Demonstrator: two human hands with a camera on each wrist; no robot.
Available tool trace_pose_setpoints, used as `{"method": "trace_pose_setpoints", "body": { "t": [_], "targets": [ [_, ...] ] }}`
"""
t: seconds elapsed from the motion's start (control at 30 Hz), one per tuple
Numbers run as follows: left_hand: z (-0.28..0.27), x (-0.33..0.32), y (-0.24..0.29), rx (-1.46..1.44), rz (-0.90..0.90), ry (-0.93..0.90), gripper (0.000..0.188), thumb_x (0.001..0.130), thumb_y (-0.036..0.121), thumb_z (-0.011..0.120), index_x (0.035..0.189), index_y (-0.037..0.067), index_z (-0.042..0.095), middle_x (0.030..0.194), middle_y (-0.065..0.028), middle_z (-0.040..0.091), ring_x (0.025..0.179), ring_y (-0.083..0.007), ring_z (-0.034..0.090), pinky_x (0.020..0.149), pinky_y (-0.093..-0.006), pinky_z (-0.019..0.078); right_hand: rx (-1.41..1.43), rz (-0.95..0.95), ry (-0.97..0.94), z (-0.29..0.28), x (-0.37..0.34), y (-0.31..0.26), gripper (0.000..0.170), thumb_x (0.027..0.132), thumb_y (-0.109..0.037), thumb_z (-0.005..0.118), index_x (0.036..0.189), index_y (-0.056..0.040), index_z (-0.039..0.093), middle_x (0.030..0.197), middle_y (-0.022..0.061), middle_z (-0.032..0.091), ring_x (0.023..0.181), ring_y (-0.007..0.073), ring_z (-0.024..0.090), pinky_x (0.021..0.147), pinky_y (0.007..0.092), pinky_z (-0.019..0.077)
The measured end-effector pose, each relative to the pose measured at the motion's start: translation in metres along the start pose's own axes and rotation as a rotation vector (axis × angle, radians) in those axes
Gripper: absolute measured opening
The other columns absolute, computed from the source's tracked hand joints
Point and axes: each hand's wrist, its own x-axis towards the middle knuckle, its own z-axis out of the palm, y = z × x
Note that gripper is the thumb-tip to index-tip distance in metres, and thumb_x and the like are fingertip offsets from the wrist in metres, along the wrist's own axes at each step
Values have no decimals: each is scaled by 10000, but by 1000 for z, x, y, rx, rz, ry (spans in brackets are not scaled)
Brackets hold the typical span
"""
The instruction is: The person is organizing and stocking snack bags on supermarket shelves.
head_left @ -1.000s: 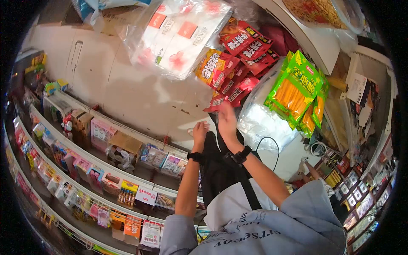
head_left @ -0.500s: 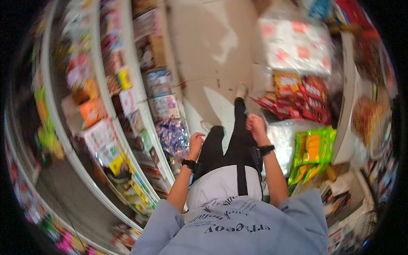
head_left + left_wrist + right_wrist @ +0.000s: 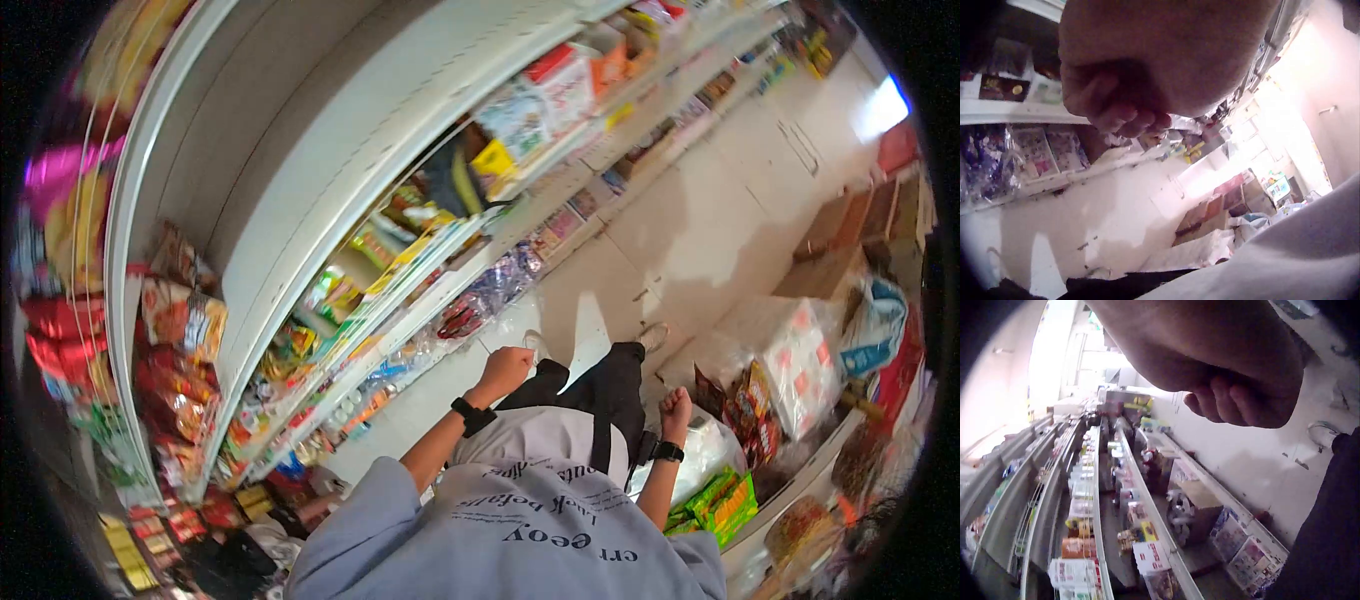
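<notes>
In the head view my left hand is held out over the aisle, near the low shelf edge. Its fingers curl loosely toward the palm and hold nothing, as the left wrist view shows. Lower on the other side, my right hand hangs by the dark trouser leg with nothing in it. Its fingers are also loosely curled in the right wrist view. The nearest things to it are red snack bags and a green snack bag, both apart from the hand.
Shelves packed with bagged and boxed goods run along my left. A plastic-wrapped white tissue pack lies on the right, with cardboard boxes beyond it. Tiled floor stretches ahead between the two sides.
My body and view have turned left, away from the snack bags and toward the shelves. The hands, at first close together by the red bags, have drawn apart.
</notes>
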Motion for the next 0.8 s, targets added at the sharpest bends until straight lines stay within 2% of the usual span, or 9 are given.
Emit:
{"method": "trace_pose_setpoints", "body": {
  "t": [0.13,0.2,0.23,0.33,0.4,0.6,0.67,0.73,0.8],
  "targets": [
    [-50,-52,-25,-89,34,208,131,776,86,502,670,50,569,638,-160,575,627,-365,584,560,-457,424,-236,-46,-4,29,4,27,250,944,-180,417,695,-152,417,561,-46,309,427,105,249,422,259,228],
    [-68,-70,-31,-114,-8,247,107,763,58,498,670,41,549,629,-157,560,613,-356,576,550,-446,417,-444,-196,-263,54,-6,33,255,938,-156,403,685,-144,432,541,-31,313,415,107,257,408,265,225],
    [-77,-78,-36,-152,-16,308,103,760,45,489,671,38,540,626,-157,554,610,-354,573,546,-440,415,-508,-161,-183,72,-9,32,257,923,-111,379,676,-138,444,519,-24,302,402,103,250,383,271,201],
    [-99,-101,-39,-232,-45,449,95,751,20,461,675,31,517,626,-159,543,610,-354,564,543,-433,410,-685,-220,-276,105,-18,33,246,868,-29,345,670,-111,465,513,-21,345,392,98,277,363,257,181],
    [-111,-108,-39,-233,39,571,104,729,2,440,650,17,507,577,-159,501,520,-309,522,505,-389,391,-770,-222,-303,124,-9,40,240,847,-17,344,667,-107,475,512,-19,356,391,95,283,361,253,187],
    [-144,-132,-24,-459,102,797,129,670,-92,394,650,-1,483,559,-112,441,494,-189,440,482,-315,370,-966,-235,-405,199,-29,64,237,782,29,358,614,-95,470,501,-10,383,398,83,310,375,239,219],
    [-156,-145,-22,-448,31,792,127,693,-60,426,666,25,516,603,-142,506,537,-307,529,505,-355,408,-1041,-242,-601,233,-48,72,240,785,33,350,615,-92,466,508,-13,391,410,77,320,388,232,230],
    [-168,-156,-19,-444,17,856,128,679,-68,417,657,23,505,586,-133,492,518,-292,515,496,-345,399,-1108,-219,-672,278,-85,81,232,783,3,339,608,-95,458,501,-22,376,421,76,316,395,234,222],
    [-180,-170,-17,-423,20,966,138,657,-103,373,627,-3,461,547,-99,435,484,-187,436,470,-309,348,-1229,-248,-906,307,-92,97,255,806,11,328,612,-90,460,503,-17,384,430,68,317,407,231,236]
  ]
}}
